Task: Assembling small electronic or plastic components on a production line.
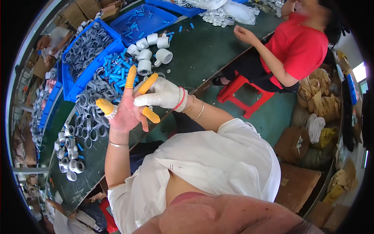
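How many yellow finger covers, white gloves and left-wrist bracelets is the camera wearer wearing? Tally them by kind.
Yellow finger covers, on the left hand: 4
White glove, on the right hand: 1
Bracelet, on the left wrist: 1
Total visible: 6

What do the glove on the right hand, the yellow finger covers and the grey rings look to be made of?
White glove: probably knitted cotton, matte and cloth-textured. Yellow finger covers: likely rubber or latex, smooth and close-fitting. Grey rings: seemingly plastic, low-sheen, holding round shape; rubber is possible.
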`<state>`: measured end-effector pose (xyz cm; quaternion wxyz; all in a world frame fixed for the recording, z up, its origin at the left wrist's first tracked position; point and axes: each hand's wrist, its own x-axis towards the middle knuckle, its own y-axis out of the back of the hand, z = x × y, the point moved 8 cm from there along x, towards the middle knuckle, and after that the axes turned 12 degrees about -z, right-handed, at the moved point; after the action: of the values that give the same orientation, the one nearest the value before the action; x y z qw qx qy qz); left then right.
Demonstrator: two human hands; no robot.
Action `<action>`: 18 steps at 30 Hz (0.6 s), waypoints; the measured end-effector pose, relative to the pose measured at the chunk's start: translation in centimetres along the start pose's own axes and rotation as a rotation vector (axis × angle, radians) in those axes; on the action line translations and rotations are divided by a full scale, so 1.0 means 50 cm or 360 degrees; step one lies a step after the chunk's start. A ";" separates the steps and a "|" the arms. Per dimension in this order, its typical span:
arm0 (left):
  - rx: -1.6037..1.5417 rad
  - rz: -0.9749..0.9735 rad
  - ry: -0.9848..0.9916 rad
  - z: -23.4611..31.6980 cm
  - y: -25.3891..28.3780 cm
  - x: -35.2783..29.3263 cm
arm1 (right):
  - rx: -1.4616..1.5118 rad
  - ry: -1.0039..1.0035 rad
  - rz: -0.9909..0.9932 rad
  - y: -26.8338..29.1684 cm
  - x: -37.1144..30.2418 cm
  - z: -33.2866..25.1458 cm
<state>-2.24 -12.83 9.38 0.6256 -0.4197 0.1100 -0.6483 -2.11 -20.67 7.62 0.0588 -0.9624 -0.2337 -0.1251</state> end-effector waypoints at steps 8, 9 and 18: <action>-0.0074 0.0018 -0.0006 -0.019 0.031 -0.014 | 0.0036 -0.0006 0.0191 0.037 -0.014 0.044; -0.0035 0.0018 0.0031 -0.025 0.039 -0.022 | 0.0128 0.0051 0.0262 0.042 -0.020 0.038; -0.0060 0.0172 -0.0005 -0.056 0.081 -0.069 | 0.0026 -0.0056 0.0025 0.041 -0.033 0.067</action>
<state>-1.69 -11.58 3.52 0.6518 -0.4260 0.1439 -0.6107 -1.87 -22.62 3.85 0.0636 -0.9658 -0.2281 -0.1058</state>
